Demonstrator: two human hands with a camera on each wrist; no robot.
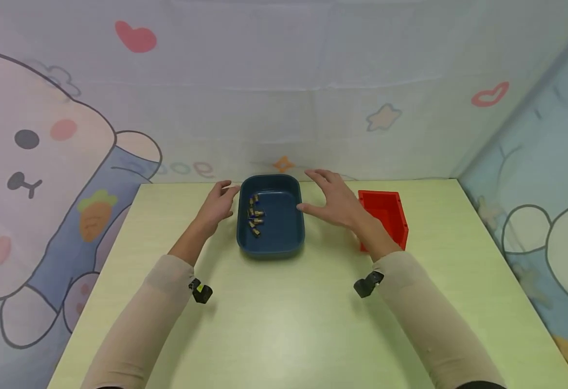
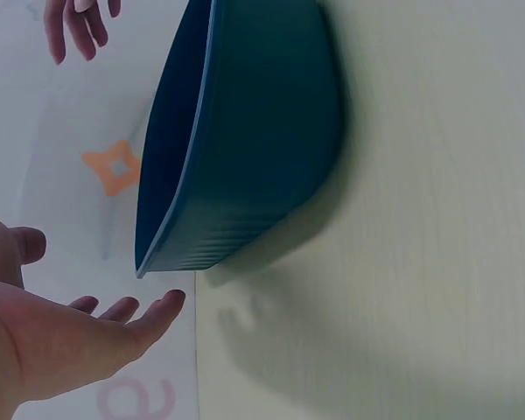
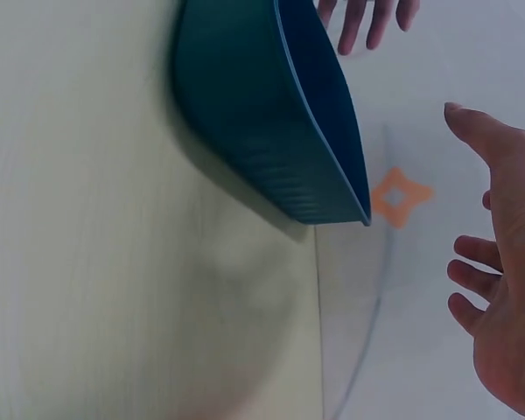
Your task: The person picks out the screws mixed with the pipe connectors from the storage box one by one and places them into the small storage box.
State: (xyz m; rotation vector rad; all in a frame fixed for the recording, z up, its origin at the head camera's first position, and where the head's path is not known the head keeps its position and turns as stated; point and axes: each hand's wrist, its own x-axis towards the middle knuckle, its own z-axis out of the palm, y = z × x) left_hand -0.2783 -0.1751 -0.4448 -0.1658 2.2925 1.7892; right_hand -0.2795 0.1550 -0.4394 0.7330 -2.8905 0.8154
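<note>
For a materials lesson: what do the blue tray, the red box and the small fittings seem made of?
Blue tray: probably satin plastic, given its moulded ridges. Red box: likely smooth plastic, evenly coloured. Small fittings: perhaps shiny brass, from their golden glint.

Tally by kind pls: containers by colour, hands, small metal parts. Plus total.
Blue tray: 1
Red bin: 1
Hands: 2 (left hand, right hand)
Small brass-coloured parts: about 7, bunched in the blue tray, too small for a sure count
Total: about 11
</note>
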